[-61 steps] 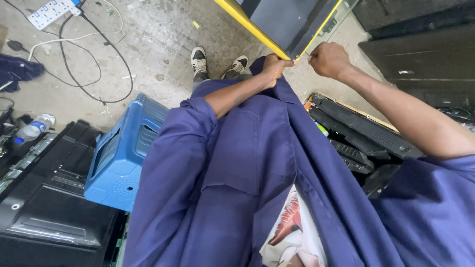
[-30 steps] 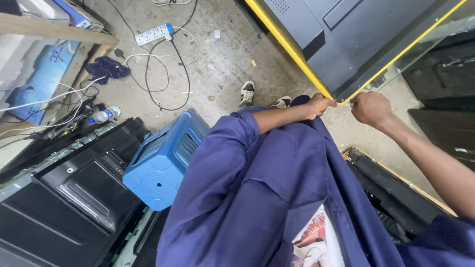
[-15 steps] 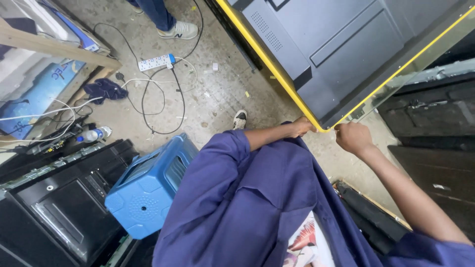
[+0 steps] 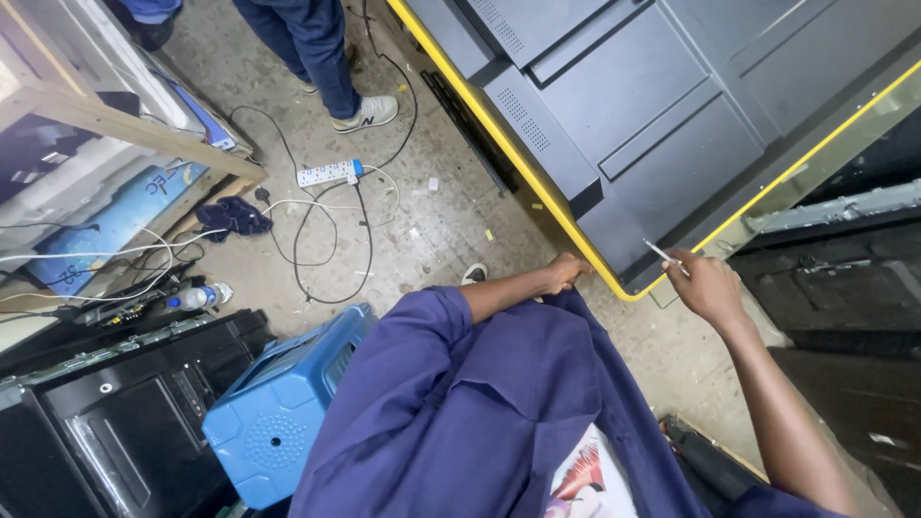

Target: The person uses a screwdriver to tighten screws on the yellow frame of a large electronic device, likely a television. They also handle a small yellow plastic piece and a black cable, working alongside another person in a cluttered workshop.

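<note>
While at panel [image 4: 662, 125], hands [image 4: 566, 273].

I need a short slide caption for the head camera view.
Left hand on the yellow-edged dark panel; right hand holds a thin tool at its corner.

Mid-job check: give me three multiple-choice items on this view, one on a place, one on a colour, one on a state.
1. Where is the left hand?
A. on the yellow-edged dark panel
B. on the blue plastic stool
C. on the white power strip

2. What colour is the panel's edging?
A. red
B. yellow
C. green

3. What is the right hand doing?
A. lying open
B. gripping a bottle
C. pinching a thin pale tool

A: fingers meet the panel's corner edge.
B: yellow strip rims it.
C: tool juts from fingers.
</note>
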